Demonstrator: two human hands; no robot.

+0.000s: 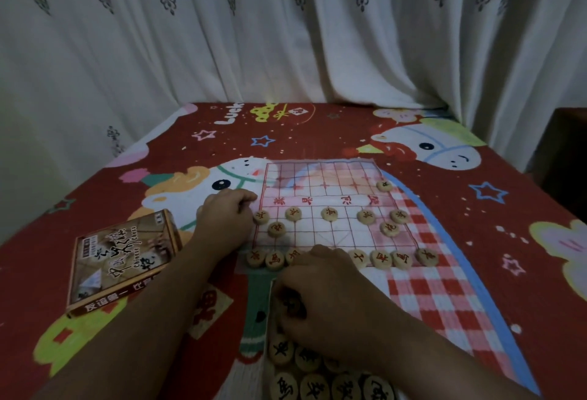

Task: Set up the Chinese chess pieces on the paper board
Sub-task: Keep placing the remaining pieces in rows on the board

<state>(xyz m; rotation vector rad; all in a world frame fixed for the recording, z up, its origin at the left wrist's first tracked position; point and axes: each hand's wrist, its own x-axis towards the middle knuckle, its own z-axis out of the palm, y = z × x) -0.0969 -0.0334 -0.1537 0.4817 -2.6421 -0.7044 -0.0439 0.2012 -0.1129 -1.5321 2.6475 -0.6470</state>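
Red blanket (317, 133) bears paper board (317, 177), fifteen visible pieces (329, 214).

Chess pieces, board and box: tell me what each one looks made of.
Chess pieces: probably pale wood. They are smooth round discs with red or black characters.
Board: thin paper or film, since the pattern of the cloth shows through it.
Box: likely cardboard, printed all over, with straight edges and a faint sheen.

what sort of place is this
Likely a room at home: a red cartoon blanket covers the surface, white patterned curtains hang right behind it, and a paper chess board lies on it.
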